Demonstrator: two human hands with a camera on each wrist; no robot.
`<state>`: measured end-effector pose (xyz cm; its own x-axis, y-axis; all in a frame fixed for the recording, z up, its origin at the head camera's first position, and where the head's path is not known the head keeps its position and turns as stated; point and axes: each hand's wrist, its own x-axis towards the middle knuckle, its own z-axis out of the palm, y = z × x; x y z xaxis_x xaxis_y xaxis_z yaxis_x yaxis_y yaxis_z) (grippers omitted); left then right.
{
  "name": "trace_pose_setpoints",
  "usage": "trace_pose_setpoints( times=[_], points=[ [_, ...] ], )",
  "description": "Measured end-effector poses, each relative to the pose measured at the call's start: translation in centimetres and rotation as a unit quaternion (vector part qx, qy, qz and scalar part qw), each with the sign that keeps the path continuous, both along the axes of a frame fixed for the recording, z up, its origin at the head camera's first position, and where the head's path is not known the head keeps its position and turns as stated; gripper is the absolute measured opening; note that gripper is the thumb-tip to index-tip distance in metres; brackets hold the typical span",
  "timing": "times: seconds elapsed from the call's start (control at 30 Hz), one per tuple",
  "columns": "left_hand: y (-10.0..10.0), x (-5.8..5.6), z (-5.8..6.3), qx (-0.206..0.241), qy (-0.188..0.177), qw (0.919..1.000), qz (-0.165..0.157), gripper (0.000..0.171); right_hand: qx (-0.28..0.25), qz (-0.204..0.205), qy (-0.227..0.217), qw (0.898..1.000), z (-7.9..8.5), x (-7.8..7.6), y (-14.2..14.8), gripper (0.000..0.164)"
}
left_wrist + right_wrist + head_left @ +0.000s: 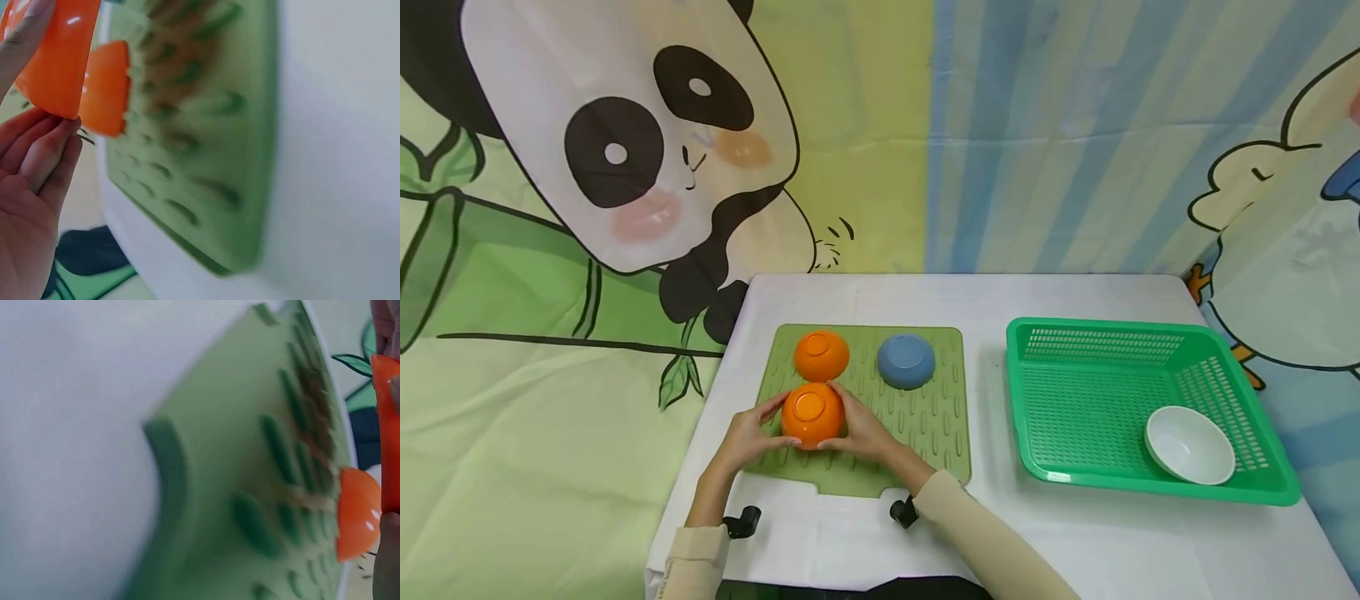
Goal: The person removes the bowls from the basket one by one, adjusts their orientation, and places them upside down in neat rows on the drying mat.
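Note:
Both hands hold an orange bowl [812, 417] upside down, its foot ring facing up, over the near left part of a green drying mat [925, 450]. My left hand [747, 439] grips its left side, thumb near the front rim and fingers toward the back. On the opposite side, my right hand [863, 433] grips the bowl in the same way. In the left wrist view, the held bowl [59, 62] appears raised off the ridged mat. Just behind it, a second orange bowl [822, 355] lies upside down on the mat. A blue bowl [906, 361] sits inverted to its right.
To the right on the white table [985, 533] stands a green plastic basket [1097, 327] with a white bowl [1190, 445] tilted inside. Black wrist mounts [742, 522] show near the sleeves. A cartoon-printed cloth [865, 150] hangs behind the table.

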<state>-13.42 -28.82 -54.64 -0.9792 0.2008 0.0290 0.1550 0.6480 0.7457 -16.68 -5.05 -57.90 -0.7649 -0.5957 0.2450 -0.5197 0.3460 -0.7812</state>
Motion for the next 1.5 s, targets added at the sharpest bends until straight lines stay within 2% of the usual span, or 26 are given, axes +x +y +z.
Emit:
trace_pose_setpoints(
  times=[0.2, 0.4, 0.63, 0.93, 1.23, 1.5],
  points=[
    [-0.7, -0.1, -2.5, 0.022, -0.013, 0.9997, -0.006, 0.087, 0.017, -0.010, -0.005, 1.000, -1.8, 0.4, -0.7, 0.098],
    [-0.7, -0.3, -3.9, 0.040, -0.032, 0.9986, -0.006, 0.088, 0.027, -0.016, -0.016, 0.999, -2.6, 0.6, -0.9, 0.098],
    [-0.9, -0.2, -4.1, 0.042, -0.038, 0.9984, 0.008, 0.087, 0.032, -0.014, -0.004, 0.999, -2.8, 0.6, -1.1, 0.098],
    [-1.6, -0.3, -4.3, 0.039, -0.042, 0.9983, 0.007, 0.087, 0.035, -0.009, 0.006, 0.999, -2.7, 0.3, -1.4, 0.098],
    [-2.1, 0.5, -4.4, 0.031, -0.046, 0.9984, 0.005, 0.088, 0.038, 0.003, -0.012, 0.999, -3.4, 0.6, -2.0, 0.098],
    [-2.4, 0.9, -4.5, 0.027, -0.051, 0.9983, 0.006, 0.087, 0.038, 0.007, -0.011, 0.999, -3.5, 1.0, -2.5, 0.099]
  ],
)
